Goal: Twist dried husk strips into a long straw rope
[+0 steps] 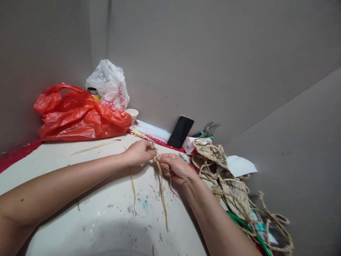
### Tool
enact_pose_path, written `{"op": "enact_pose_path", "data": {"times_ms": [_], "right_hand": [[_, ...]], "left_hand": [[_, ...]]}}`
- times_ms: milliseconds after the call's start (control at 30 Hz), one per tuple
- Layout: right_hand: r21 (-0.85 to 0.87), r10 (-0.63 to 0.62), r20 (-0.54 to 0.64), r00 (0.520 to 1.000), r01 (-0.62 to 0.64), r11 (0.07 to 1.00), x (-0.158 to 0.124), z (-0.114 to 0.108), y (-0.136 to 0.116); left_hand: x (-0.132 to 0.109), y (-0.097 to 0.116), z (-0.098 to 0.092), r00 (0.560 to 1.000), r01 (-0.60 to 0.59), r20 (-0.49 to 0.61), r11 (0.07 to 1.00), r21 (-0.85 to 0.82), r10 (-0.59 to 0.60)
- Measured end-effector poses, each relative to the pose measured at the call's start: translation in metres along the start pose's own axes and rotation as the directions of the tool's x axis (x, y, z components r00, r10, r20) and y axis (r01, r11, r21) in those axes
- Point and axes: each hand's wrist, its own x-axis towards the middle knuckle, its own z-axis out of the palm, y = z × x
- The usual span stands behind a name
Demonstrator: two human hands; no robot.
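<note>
Our left forearm [66,186] lies closest, stretching over the white tabletop [112,227] from the left. Beyond it we see a crumpled red bag [85,121] with a loose strip [96,146] lying in front, then a whitish plastic bag [109,80] and a small cup [132,114]. Near the middle, our left grip [140,152] pinches a small bundle of pale fibre [155,149]; just beside it, our right grip [174,168] pinches the fibre too, with a long strand [163,195] trailing from there toward us. Behind, a black phone [181,131] sits beside the grey wall [199,71], green-handled pliers [209,132] to its right. Farthest right, we have a tangled heap of braided rope [236,193].
</note>
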Motion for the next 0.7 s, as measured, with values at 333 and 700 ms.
{"op": "enact_pose_path", "data": {"times_ms": [333,700], "right_hand": [[-0.153,0.05,0.055,0.997,-0.041,0.987,0.001,-0.008,-0.001],[-0.537,-0.175,-0.08,0.981,0.106,0.837,-0.002,0.002,-0.001]], "left_hand": [[0.006,-0.011,0.014,0.922,0.265,0.367,0.895,-0.358,-0.126],[0.009,-0.012,0.014,0.962,0.181,0.236,0.969,-0.165,-0.139]]}}
